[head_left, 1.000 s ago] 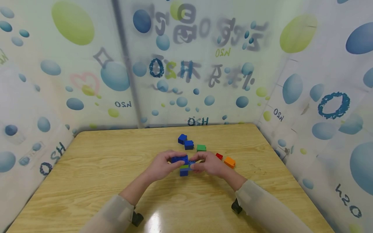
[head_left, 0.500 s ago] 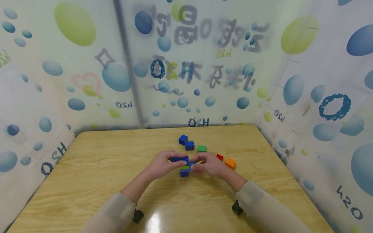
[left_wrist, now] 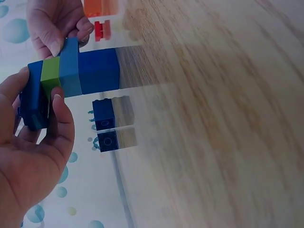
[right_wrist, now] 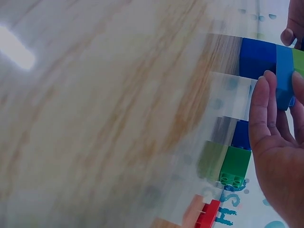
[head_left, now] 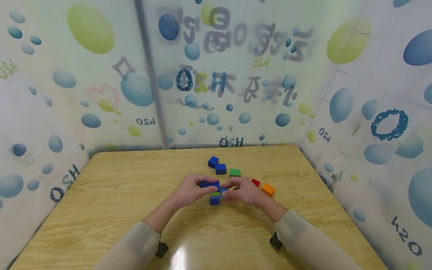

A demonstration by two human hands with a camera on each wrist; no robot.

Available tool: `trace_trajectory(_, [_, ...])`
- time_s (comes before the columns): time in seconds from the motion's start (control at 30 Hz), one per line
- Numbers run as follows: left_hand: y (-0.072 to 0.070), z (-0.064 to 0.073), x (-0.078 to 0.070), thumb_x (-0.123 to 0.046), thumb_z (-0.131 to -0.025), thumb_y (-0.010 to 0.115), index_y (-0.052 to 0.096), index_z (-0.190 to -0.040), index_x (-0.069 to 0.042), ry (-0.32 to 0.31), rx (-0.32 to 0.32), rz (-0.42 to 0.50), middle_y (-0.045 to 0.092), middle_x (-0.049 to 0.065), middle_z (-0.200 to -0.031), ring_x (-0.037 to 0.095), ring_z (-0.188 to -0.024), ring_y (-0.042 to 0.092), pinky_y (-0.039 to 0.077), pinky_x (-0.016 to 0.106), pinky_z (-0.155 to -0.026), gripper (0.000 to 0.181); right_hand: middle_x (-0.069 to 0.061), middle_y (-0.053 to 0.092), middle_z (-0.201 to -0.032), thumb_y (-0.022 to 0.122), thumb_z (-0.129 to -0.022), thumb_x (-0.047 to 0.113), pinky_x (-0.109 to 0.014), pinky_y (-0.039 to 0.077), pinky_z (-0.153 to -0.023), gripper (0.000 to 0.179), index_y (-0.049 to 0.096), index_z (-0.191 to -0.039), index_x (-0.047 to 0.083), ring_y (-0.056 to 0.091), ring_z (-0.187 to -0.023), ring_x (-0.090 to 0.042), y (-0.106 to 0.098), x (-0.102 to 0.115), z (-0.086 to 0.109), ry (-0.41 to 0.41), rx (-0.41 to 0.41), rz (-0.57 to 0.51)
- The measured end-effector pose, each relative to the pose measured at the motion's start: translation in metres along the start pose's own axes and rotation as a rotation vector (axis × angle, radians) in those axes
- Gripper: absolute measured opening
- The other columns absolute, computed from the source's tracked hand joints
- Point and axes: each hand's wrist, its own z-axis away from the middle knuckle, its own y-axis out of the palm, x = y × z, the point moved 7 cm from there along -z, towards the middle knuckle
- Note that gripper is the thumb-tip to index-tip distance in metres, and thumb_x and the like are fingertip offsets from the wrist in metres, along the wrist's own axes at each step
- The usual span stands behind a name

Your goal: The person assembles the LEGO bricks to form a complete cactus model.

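One stack [left_wrist: 67, 78] seems under assembly; left hand [head_left: 189, 192] grips top blue brick [left_wrist: 34, 90], right hand [head_left: 244, 191] pinches light-blue brick [right_wrist: 284, 71]; next move probably needs even pressing.

"What is worn here?"
"Long, pale beige fabric sleeves [head_left: 308, 238], the cuffs [head_left: 285, 222] ending short of the bare hands [head_left: 190, 192]."
"Anything else?"
"Small, black, boxy devices [head_left: 275, 242], one beneath each cuff."

Loose bricks [head_left: 235, 173] lie behind and right of the stack [left_wrist: 70, 66].
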Motion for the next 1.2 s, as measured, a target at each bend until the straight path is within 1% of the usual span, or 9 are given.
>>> trace_trajectory(0.07, [0.0003, -0.0002, 0.0004, -0.038, -0.100, 0.083, 0.083, -0.127, -0.030, -0.003, 0.000, 0.001, 0.078, 0.000, -0.126, 0.020, -0.085, 0.066, 0.059, 0.033, -0.073, 0.028, -0.011, 0.074, -0.122, 0.078, -0.104, 0.020, -0.043, 0.069, -0.091, 0.029, 0.074, -0.129, 0.007, 0.079, -0.101, -0.030, 0.0003, 0.0001, 0.0001, 0.000, 0.002, -0.003])
trace_trajectory(0.23, [0.0004, -0.0016, 0.0002, -0.038, -0.100, 0.083, 0.083, -0.127, -0.029, 0.002, 0.003, -0.003, 0.078, -0.001, -0.125, 0.019, -0.089, 0.066, 0.060, 0.033, -0.075, 0.028, -0.010, 0.074, -0.121, 0.078, -0.104, 0.021, -0.042, 0.069, -0.091, 0.028, 0.074, -0.129, 0.007, 0.079, -0.100, -0.028, -0.0002, 0.0005, 0.0011, 0.000, 0.003, -0.003])
trace_trajectory(0.4, [0.0009, -0.0027, 0.0001, -0.038, -0.100, 0.083, 0.083, -0.126, -0.029, 0.009, 0.006, -0.002, 0.079, -0.001, -0.123, 0.020, -0.090, 0.066, 0.059, 0.033, -0.075, 0.028, -0.011, 0.074, -0.121, 0.078, -0.104, 0.020, -0.041, 0.069, -0.091, 0.028, 0.075, -0.129, 0.008, 0.079, -0.101, -0.028, -0.0011, -0.0006, 0.0009, 0.005, 0.003, -0.011])
trace_trajectory(0.63, [0.0015, -0.0013, -0.0024, -0.038, -0.102, 0.081, 0.081, -0.128, -0.027, 0.064, 0.010, -0.026, 0.078, -0.003, -0.129, 0.019, -0.102, 0.064, 0.056, 0.032, -0.083, 0.028, -0.010, 0.074, -0.122, 0.078, -0.104, 0.020, -0.042, 0.069, -0.090, 0.027, 0.075, -0.129, 0.008, 0.080, -0.102, -0.029, -0.0001, -0.0005, 0.0019, -0.006, -0.004, -0.003])
trace_trajectory(0.77, [0.0019, -0.0002, -0.0042, -0.037, -0.104, 0.079, 0.080, -0.129, -0.025, 0.090, 0.019, -0.020, 0.077, -0.003, -0.129, 0.019, -0.104, 0.064, 0.056, 0.033, -0.086, 0.028, -0.009, 0.074, -0.122, 0.078, -0.104, 0.020, -0.042, 0.069, -0.090, 0.027, 0.075, -0.128, 0.009, 0.080, -0.102, -0.029, 0.0009, -0.0008, 0.0016, -0.009, -0.009, -0.005])
trace_trajectory(0.9, [0.0023, 0.0004, -0.0037, -0.037, -0.104, 0.078, 0.079, -0.131, -0.025, 0.090, 0.025, -0.014, 0.077, -0.003, -0.130, 0.019, -0.105, 0.064, 0.055, 0.032, -0.086, 0.029, -0.008, 0.074, -0.122, 0.078, -0.104, 0.021, -0.042, 0.069, -0.090, 0.027, 0.075, -0.128, 0.009, 0.080, -0.102, -0.030, 0.0015, -0.0017, 0.0012, -0.016, -0.007, -0.001])
trace_trajectory(1.0, [0.0026, 0.0005, -0.0033, -0.037, -0.104, 0.078, 0.078, -0.132, -0.025, 0.092, 0.027, -0.013, 0.077, -0.002, -0.131, 0.020, -0.103, 0.063, 0.055, 0.031, -0.084, 0.030, -0.008, 0.074, -0.122, 0.078, -0.104, 0.021, -0.042, 0.069, -0.090, 0.027, 0.075, -0.128, 0.010, 0.079, -0.101, -0.031, 0.0013, -0.0021, 0.0007, -0.016, -0.006, -0.006])
trace_trajectory(1.1, [0.0029, 0.0008, -0.0033, -0.037, -0.105, 0.077, 0.078, -0.133, -0.025, 0.111, 0.033, -0.013, 0.076, -0.002, -0.133, 0.020, -0.103, 0.063, 0.055, 0.031, -0.083, 0.030, -0.009, 0.074, -0.122, 0.078, -0.104, 0.020, -0.042, 0.069, -0.090, 0.026, 0.075, -0.128, 0.009, 0.079, -0.101, -0.031, 0.0010, -0.0024, 0.0005, -0.015, -0.006, -0.011])
trace_trajectory(1.2, [0.0021, 0.0022, -0.0037, -0.039, -0.107, 0.074, 0.077, -0.136, -0.026, 0.142, 0.048, -0.028, 0.075, -0.002, -0.138, 0.019, -0.110, 0.065, 0.056, 0.031, -0.086, 0.032, -0.009, 0.074, -0.122, 0.078, -0.104, 0.020, -0.041, 0.069, -0.089, 0.027, 0.075, -0.128, 0.009, 0.079, -0.100, -0.029, 0.0005, -0.0020, 0.0002, -0.015, -0.006, -0.011])
